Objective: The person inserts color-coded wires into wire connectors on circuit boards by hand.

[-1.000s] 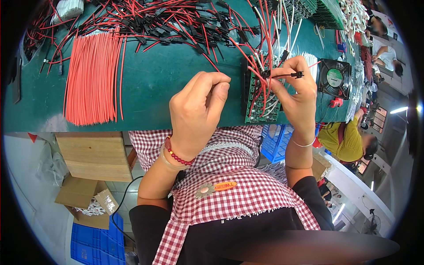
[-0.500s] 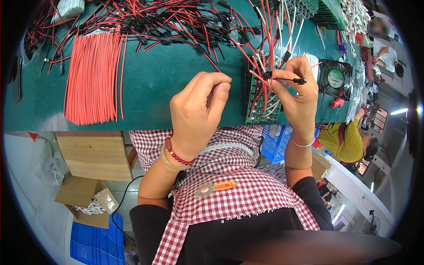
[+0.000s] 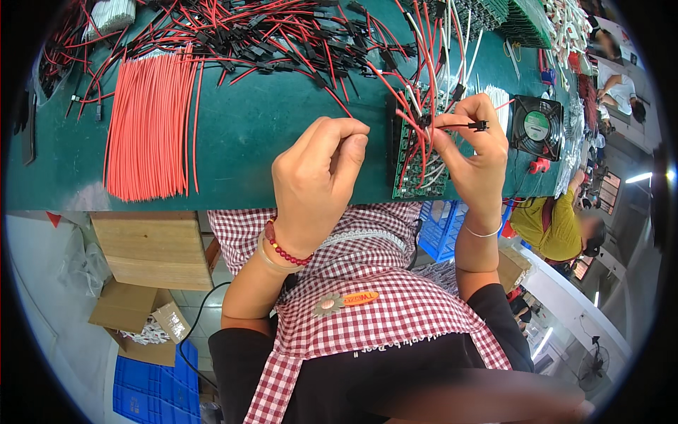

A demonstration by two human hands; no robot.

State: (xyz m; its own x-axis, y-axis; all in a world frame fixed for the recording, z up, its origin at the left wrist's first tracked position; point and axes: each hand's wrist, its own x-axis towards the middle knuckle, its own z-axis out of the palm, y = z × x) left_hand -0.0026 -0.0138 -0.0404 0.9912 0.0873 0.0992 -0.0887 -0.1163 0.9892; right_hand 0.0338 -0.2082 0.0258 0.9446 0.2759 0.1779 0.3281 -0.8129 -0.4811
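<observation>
My right hand (image 3: 480, 145) pinches a short connector wire lead between thumb and forefinger. Its black plug (image 3: 481, 126) sticks out to the right, past the fingers. Just left of those fingertips, red, black and white wires rise from a green circuit board panel (image 3: 406, 185) on the bench. My left hand (image 3: 318, 166) is raised near the bench's front edge, left of the panel. Its thumb and forefinger are pressed together, and whatever lies between them is hidden. One red wire end from the pile behind comes close to these fingers.
Cut red wires (image 3: 150, 127) lie in a neat bundle at left on the green bench (image 3: 240, 148). A tangle of red-black leads (image 3: 282, 32) spreads along the back. A black fan (image 3: 537, 127) stands at right, beside white wires (image 3: 497, 102). Behind it, a person in yellow (image 3: 554, 226) is visible.
</observation>
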